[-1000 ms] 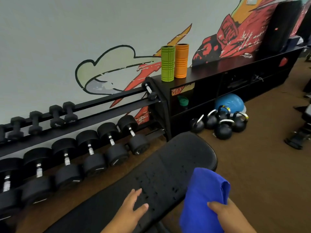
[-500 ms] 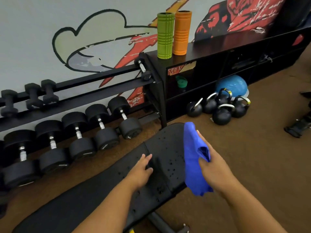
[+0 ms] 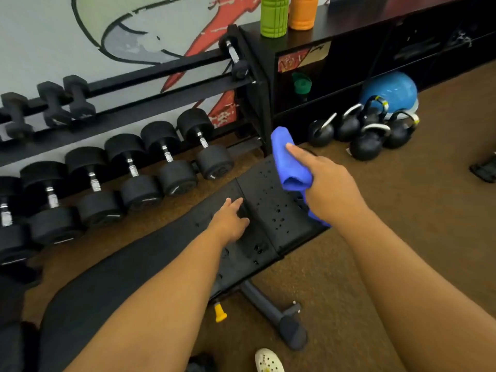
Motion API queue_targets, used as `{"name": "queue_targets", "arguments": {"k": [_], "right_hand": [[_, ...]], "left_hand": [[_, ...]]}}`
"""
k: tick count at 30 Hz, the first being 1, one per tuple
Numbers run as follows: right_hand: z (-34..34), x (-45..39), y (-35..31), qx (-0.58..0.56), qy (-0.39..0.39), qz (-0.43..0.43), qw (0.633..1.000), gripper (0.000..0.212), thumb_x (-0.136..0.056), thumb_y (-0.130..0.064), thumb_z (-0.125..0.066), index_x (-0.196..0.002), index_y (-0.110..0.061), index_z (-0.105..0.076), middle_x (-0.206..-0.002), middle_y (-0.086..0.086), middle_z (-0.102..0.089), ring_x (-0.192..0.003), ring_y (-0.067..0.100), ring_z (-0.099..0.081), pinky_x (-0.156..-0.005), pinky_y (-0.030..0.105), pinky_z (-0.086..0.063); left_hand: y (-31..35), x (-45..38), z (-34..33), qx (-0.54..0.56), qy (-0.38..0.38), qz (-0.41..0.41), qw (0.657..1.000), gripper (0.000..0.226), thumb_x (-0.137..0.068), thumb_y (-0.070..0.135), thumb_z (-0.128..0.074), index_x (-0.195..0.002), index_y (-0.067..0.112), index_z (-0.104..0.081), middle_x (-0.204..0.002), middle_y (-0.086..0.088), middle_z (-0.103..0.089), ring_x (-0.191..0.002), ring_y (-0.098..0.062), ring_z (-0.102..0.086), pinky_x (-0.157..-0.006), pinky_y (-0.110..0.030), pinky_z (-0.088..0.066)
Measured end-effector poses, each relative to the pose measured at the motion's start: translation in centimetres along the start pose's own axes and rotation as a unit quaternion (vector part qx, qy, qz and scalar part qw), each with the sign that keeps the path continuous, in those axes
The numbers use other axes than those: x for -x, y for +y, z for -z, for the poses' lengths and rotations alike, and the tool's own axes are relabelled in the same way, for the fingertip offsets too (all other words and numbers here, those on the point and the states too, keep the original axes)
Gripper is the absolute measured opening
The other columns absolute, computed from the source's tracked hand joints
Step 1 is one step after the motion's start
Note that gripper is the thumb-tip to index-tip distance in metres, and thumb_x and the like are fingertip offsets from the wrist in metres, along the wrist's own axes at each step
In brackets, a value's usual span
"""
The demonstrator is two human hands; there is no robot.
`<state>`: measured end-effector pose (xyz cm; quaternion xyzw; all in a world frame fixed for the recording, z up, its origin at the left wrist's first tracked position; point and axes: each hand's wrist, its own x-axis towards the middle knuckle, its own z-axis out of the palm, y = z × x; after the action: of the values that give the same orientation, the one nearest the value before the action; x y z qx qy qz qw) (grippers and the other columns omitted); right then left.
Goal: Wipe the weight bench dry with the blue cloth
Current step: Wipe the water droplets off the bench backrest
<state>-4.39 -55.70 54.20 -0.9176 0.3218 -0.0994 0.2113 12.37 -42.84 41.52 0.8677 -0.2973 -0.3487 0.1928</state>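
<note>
At 6 o'clock, nearest the camera, a white shoe (image 3: 269, 360) stands on the brown floor beside the bench's foot bar (image 3: 279, 315) and a yellow knob (image 3: 220, 315). Just beyond, the weight bench (image 3: 128, 280) runs from 8 o'clock up toward 1 o'clock, its black padded surface beaded with water drops (image 3: 277, 210), thickest around the seam between the two pads.

The left hand (image 3: 230, 221) lies on that seam with fingers loosely spread, pressing the pad and gripping nothing; it looks to be steadying the bench. The right hand (image 3: 330, 189) is clamped on the blue cloth (image 3: 291, 165), which is bunched into a roll and held at the far pad, at about 1 o'clock; whether the roll touches the pad cannot be told. A tail of it hangs below the wrist.

Judging by the many drops, the wiping has not really begun; this is the step of bringing the cloth to the wet end. The next move likely calls for laying the cloth flat on the far pad and drawing it back along the surface, with the left hand lifted clear of the path.

Farther out, dumbbells (image 3: 166, 167) fill the rack at 10 o'clock, kettlebells (image 3: 367, 132) cluster at 2 o'clock, and a green foam roller (image 3: 273, 14) and an orange one (image 3: 303, 10) stand on the black shelf unit (image 3: 349, 30) at 12 o'clock
</note>
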Motion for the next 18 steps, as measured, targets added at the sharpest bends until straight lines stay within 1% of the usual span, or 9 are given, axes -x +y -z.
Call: {"name": "queue_targets", "arguments": {"k": [2,4,7,10,12,14,16,17,18], "right_hand": [[-1.4,0.3,-0.1,0.164,-0.036,0.037,0.985,0.074,-0.094,-0.013,-0.047,-0.149,-0.047,-0.013,-0.145,0.007,-0.039,-0.125,0.036,-0.045,-0.091,0.044,-0.043],[-3.8,0.8,0.3,0.286,-0.058,0.070,0.954,0.066,-0.098,-0.026,-0.042,-0.150,-0.046,-0.008,-0.155,0.009,-0.026,-0.141,0.040,-0.022,-0.107,0.058,-0.028],[-7.2,2.1,1.3,0.319,-0.161,0.070,0.931,0.063,-0.099,-0.030,-0.038,-0.151,-0.042,-0.004,-0.162,0.011,-0.001,-0.145,0.045,0.005,-0.109,0.069,-0.008],[-9.1,3.3,1.9,0.368,-0.231,0.065,0.898,0.071,-0.097,-0.047,-0.040,-0.152,-0.039,0.004,-0.160,0.013,0.014,-0.143,0.047,0.016,-0.105,0.075,0.002],[-9.4,3.3,1.8,0.385,-0.231,0.077,0.890,0.070,-0.095,-0.052,-0.036,-0.152,-0.038,0.001,-0.161,0.016,0.008,-0.144,0.047,0.010,-0.102,0.076,0.008],[-8.8,2.6,1.4,0.336,-0.219,0.070,0.913,0.062,-0.096,-0.042,-0.036,-0.152,-0.038,-0.008,-0.160,0.013,-0.013,-0.145,0.043,-0.009,-0.108,0.070,0.001],[-7.4,1.6,1.2,0.174,-0.188,0.023,0.966,0.061,-0.095,-0.026,-0.040,-0.150,-0.041,-0.016,-0.147,0.008,-0.043,-0.130,0.034,-0.041,-0.107,0.053,-0.031],[-6.6,1.1,1.2,0.081,-0.166,-0.003,0.983,0.063,-0.094,-0.020,-0.041,-0.149,-0.042,-0.020,-0.133,0.007,-0.056,-0.114,0.031,-0.053,-0.094,0.045,-0.043],[-5.9,0.8,1.3,0.013,-0.136,-0.028,0.990,0.064,-0.094,-0.015,-0.043,-0.148,-0.043,-0.023,-0.122,0.006,-0.062,-0.100,0.029,-0.058,-0.082,0.042,-0.048]], "left_hand": [[-0.1,0.1,-0.3,-0.033,-0.020,0.012,0.999,0.067,-0.096,0.028,-0.052,-0.152,0.030,-0.016,-0.162,0.000,0.002,-0.145,-0.029,-0.021,-0.114,-0.038,-0.030],[-0.1,0.4,-0.5,-0.061,-0.050,0.022,0.997,0.070,-0.096,0.028,-0.052,-0.153,0.031,-0.012,-0.161,0.000,0.005,-0.145,-0.030,-0.019,-0.112,-0.038,-0.033],[-0.2,0.9,-0.9,-0.095,-0.056,0.022,0.994,0.072,-0.096,0.029,-0.051,-0.153,0.032,-0.007,-0.161,-0.001,0.007,-0.144,-0.032,-0.020,-0.107,-0.037,-0.037],[-0.3,1.0,-1.1,-0.113,-0.043,0.025,0.992,0.077,-0.094,0.033,-0.054,-0.153,0.035,-0.005,-0.161,0.001,0.006,-0.144,-0.032,-0.020,-0.105,-0.038,-0.040],[-0.3,1.1,-1.4,-0.133,-0.030,0.031,0.990,0.083,-0.090,0.039,-0.059,-0.152,0.037,-0.004,-0.161,0.003,0.004,-0.145,-0.030,-0.018,-0.106,-0.043,-0.039],[-0.4,1.3,-1.7,-0.146,-0.017,0.035,0.988,0.086,-0.087,0.044,-0.061,-0.151,0.039,-0.004,-0.162,0.004,0.002,-0.145,-0.029,-0.017,-0.110,-0.051,-0.032],[-0.2,1.3,-1.8,-0.160,-0.012,0.037,0.986,0.087,-0.086,0.044,-0.062,-0.151,0.039,-0.005,-0.162,0.003,0.001,-0.145,-0.029,-0.019,-0.114,-0.054,-0.024],[-0.1,1.3,-1.7,-0.164,-0.012,0.039,0.986,0.087,-0.086,0.044,-0.063,-0.151,0.039,-0.005,-0.162,0.002,0.001,-0.144,-0.030,-0.021,-0.115,-0.055,-0.021],[0.0,1.3,-1.7,-0.168,-0.011,0.041,0.985,0.087,-0.087,0.043,-0.063,-0.151,0.039,-0.005,-0.162,0.002,0.001,-0.144,-0.029,-0.022,-0.116,-0.056,-0.018]]}}
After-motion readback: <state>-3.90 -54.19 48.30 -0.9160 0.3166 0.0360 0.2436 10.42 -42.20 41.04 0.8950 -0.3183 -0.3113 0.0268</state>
